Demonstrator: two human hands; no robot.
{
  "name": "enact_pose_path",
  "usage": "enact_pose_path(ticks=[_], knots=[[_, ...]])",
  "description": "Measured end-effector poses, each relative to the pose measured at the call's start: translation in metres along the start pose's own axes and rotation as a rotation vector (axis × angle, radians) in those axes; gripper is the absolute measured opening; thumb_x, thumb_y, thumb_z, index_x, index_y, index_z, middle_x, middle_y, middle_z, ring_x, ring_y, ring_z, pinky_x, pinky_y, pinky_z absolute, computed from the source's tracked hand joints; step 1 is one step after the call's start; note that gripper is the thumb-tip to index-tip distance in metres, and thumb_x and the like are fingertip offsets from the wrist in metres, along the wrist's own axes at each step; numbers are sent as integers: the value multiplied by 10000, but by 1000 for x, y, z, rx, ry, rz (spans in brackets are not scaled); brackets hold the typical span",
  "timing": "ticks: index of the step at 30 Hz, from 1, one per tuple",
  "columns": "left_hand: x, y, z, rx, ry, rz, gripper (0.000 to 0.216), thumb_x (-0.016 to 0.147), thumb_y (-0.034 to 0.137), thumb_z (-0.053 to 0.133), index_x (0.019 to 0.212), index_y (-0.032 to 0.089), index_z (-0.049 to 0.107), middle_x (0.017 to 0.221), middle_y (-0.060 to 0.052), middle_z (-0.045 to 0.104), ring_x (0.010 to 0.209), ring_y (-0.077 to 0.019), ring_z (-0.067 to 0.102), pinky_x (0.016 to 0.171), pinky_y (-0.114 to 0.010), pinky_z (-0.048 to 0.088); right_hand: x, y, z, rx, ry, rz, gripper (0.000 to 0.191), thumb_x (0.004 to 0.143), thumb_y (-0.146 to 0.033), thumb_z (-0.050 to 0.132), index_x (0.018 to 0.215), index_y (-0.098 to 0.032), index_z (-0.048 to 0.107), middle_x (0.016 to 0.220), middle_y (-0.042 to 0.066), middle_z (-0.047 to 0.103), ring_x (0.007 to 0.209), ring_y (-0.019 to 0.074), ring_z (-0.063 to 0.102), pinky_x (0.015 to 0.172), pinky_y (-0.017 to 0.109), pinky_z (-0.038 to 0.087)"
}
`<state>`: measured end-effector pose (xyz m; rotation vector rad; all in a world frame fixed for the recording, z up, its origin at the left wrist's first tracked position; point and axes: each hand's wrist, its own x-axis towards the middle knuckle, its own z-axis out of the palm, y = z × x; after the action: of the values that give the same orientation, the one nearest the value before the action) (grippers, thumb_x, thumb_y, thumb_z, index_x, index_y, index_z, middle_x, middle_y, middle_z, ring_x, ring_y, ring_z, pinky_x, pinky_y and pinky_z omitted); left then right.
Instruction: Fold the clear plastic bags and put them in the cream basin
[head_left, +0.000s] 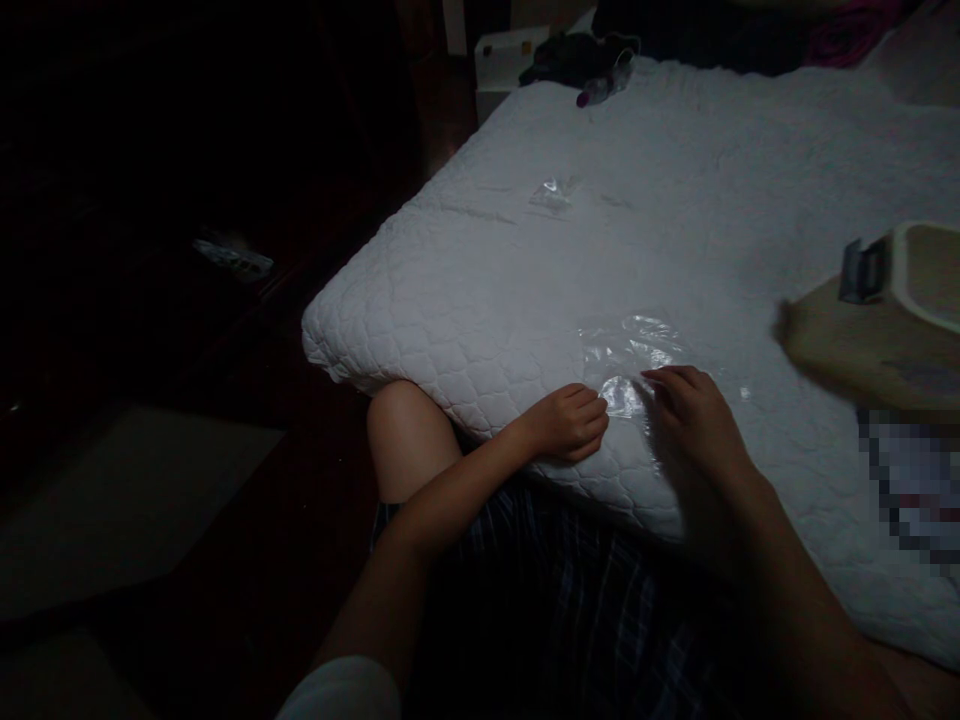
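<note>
Dim bedroom: a white quilted bed [420,270] is stretching from the frame's centre to its right edge, dark floor filling the left.
Floor, left: a crumpled wrapper [232,257] is lying in the gloom.
Bed's near edge, lower centre: a bare knee [412,430] is pressing close beside the mattress.
Upper centre: a small clear plastic scrap [553,193] is catching light on the quilt, a bottle [600,90] lying beyond it.
Left hand, centre: the left hand [574,420] is resting with fingers curled at the plastic's near-left edge; whether it is pinching any film, one cannot tell.
Clear plastic, centre right: the clear plastic sheet [630,350] is lying spread and wrinkled on the quilt, between and ahead of the hands.
Work so far: the sheet is already lying out, and the handling appears to be under way, not finished; how much is remaining cannot be judged.
Right hand, centre right: the right hand [694,410] is hovering over the sheet's right side, fingers bent; contact is not showing clearly.
Far right: a blurred tan object [877,340] with a grey clip is sitting above a pixelated patch.
</note>
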<state>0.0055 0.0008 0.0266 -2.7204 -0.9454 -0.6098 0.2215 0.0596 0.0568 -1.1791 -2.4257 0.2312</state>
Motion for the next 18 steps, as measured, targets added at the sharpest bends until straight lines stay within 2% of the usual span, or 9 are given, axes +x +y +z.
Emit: enact_pose_path(ticks=[5, 11, 15, 18], knots=[[0, -1, -1, 4, 9, -18, 266, 889, 256, 422, 951, 103, 631, 945, -107, 649, 905, -226, 593, 906, -382, 449, -10, 15, -13, -54, -36, 129, 380, 915, -356, 408, 1067, -130, 673, 1009, 159, 635, 947, 269, 584, 863, 439, 476], [-2, -2, 1, 3, -20, -118, 238, 859, 222, 457, 990, 119, 627, 1042, -128, 655, 1069, -260, 582, 1004, -466, 416, -24, 6, -19, 4, -112, 165, 372, 902, -389, 431, 1043, -144, 672, 1005, 147, 640, 919, 271, 607, 834, 441, 501], [-3, -3, 2, -9, -27, -135, 205, 855, 212, 466, 933, 135, 639, 1045, -123, 661, 1095, -258, 588, 1017, -486, 421, -31, 1, -19, 42, -49, 170, 349, 894, -400, 448, 1005, -155, 670, 970, 129, 630, 888, 255, 617, 810, 438, 517], [-4, -3, 3, 24, 22, -121, 205, 871, 208, 470, 954, 129, 640, 1061, -121, 666, 1151, -265, 572, 1038, -490, 416, -35, 0, -21, 28, 55, 174, 348, 892, -411, 455, 1013, -167, 671, 998, 127, 602, 901, 250, 610, 817, 435, 518]])
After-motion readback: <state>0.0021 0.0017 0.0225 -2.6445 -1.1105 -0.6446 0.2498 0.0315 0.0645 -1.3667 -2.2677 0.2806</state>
